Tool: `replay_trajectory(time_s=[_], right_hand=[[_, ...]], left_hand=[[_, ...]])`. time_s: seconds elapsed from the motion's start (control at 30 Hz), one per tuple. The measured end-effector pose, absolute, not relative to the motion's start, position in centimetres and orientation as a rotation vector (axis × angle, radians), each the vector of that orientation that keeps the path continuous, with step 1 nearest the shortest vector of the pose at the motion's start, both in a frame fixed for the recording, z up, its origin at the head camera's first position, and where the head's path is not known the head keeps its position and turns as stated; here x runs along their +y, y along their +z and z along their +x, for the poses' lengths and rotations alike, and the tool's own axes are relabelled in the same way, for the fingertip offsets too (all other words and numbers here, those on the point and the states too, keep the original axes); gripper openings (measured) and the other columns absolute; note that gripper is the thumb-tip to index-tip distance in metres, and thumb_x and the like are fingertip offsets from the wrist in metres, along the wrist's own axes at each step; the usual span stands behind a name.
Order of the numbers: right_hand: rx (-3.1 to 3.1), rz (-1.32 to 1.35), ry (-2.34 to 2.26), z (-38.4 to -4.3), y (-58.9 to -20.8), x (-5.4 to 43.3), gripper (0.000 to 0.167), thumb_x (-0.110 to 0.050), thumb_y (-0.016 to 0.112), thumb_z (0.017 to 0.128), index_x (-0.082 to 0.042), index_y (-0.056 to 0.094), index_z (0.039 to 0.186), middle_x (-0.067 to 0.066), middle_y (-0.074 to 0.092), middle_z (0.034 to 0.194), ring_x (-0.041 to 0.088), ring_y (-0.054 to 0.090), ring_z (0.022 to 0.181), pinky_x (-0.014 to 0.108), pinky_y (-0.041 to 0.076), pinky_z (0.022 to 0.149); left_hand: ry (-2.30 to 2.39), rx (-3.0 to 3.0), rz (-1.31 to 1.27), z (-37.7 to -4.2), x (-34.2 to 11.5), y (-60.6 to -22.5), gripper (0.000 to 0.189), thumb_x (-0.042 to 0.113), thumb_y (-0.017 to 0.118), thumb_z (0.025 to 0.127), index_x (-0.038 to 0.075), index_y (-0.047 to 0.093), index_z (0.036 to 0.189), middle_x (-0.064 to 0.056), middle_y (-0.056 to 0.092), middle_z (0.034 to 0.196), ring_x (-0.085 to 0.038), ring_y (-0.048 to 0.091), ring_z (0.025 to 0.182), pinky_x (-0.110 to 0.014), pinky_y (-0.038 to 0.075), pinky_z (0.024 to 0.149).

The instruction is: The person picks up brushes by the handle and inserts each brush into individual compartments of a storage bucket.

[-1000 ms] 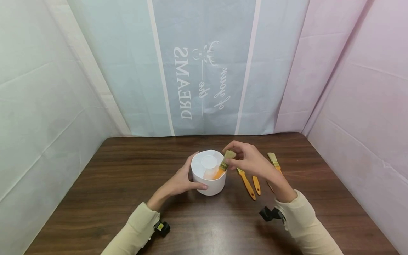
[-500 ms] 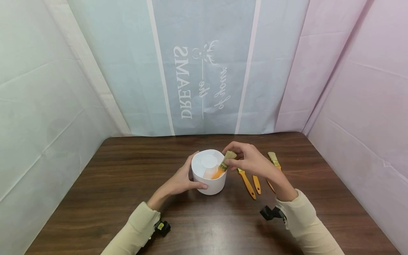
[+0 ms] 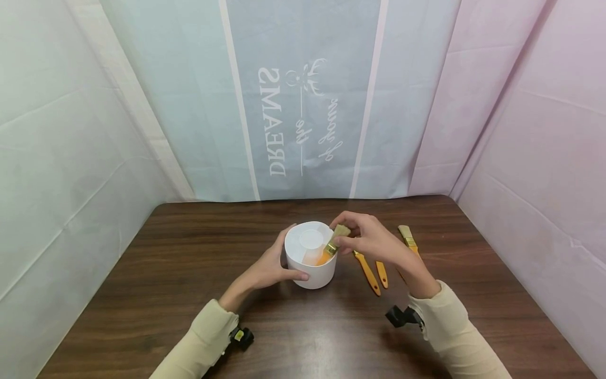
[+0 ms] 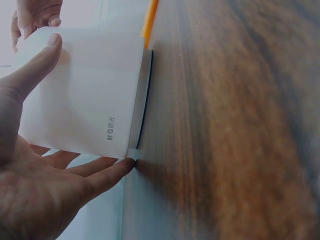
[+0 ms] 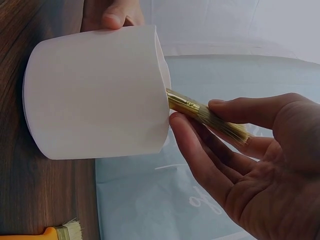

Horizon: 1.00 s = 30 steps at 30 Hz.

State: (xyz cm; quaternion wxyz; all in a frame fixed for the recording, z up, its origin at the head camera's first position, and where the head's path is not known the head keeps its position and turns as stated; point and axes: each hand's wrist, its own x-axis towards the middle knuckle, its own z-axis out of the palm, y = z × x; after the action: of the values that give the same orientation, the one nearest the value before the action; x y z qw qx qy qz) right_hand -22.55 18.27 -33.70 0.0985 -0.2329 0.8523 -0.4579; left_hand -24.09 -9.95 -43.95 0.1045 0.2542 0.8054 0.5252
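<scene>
A white round desk organizer [image 3: 312, 276] stands upright on the table, with compartments inside. The left hand [image 3: 270, 266] grips it from the left, thumb on the near side and fingers behind; the left wrist view shows small lettering on its wall. Between thumb and fingers, the right hand [image 3: 369, 237] pinches a paintbrush [image 3: 337, 239] near its bristles. That brush points bristles up, its orange handle down inside the organizer's near right compartment. In the right wrist view the metal ferrule [image 5: 184, 102] leans at the rim, and the handle is hidden by the wall.
More orange-handled paintbrushes lie right of the organizer: one brush [image 3: 366, 273], a second brush [image 3: 381, 273] partly under the right hand, and another brush [image 3: 408, 239] farther right. The dark wooden table [image 3: 189, 295] meets a printed curtain [image 3: 307, 131] at its back edge.
The paintbrush has sunk slightly deeper into the organizer, with less orange handle showing. The right hand has shifted very little, and the left hand keeps its grip.
</scene>
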Motion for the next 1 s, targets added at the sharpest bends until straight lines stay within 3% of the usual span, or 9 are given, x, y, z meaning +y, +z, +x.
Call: replay_trajectory(time_s=[0.3,0.6,0.87,1.0], right_hand=[[2.568,-0.690,-1.316,-22.56,-33.73,18.11,0.028,-0.011,0.071,0.097,-0.005,0.065,0.123,0.011,0.073,0.104,0.018,0.072,0.077,0.032,0.062,0.069],[2.594,-0.689,-1.278,-22.56,-33.94,18.18,0.030,-0.012,0.074,0.095,-0.007,0.065,0.123,0.009,0.074,0.105,0.016,0.070,0.073,0.033,0.061,0.067],[2.571,-0.708,-1.252,-22.70,-33.79,18.64,0.037,-0.011,0.078,0.092,-0.008,0.063,0.126,0.008,0.076,0.109,0.017,0.072,0.082,0.033,0.061,0.070],[2.605,-0.740,-1.232,-22.85,-33.66,19.01,0.041,-0.013,0.081,0.089,-0.009,0.064,0.127,0.006,0.076,0.112,0.018,0.074,0.097,0.034,0.062,0.079]], left_hand=[[1.542,2.382,0.737,-24.05,-10.01,-43.89,0.123,0.032,0.094,0.075,0.026,0.010,0.165,-0.001,0.040,0.160,-0.021,0.042,0.145,-0.056,0.030,0.124],[1.533,2.393,0.737,-23.99,-9.91,-43.92,0.125,0.031,0.095,0.075,0.016,0.010,0.166,-0.003,0.038,0.161,-0.023,0.042,0.146,-0.056,0.030,0.123],[1.535,2.397,0.741,-24.06,-9.93,-43.98,0.124,0.031,0.095,0.075,0.023,0.011,0.165,-0.003,0.039,0.161,-0.022,0.042,0.146,-0.055,0.030,0.123],[1.533,2.399,0.749,-24.16,-9.99,-44.09,0.123,0.031,0.095,0.075,0.023,0.011,0.165,-0.004,0.040,0.160,-0.023,0.042,0.146,-0.056,0.030,0.123]])
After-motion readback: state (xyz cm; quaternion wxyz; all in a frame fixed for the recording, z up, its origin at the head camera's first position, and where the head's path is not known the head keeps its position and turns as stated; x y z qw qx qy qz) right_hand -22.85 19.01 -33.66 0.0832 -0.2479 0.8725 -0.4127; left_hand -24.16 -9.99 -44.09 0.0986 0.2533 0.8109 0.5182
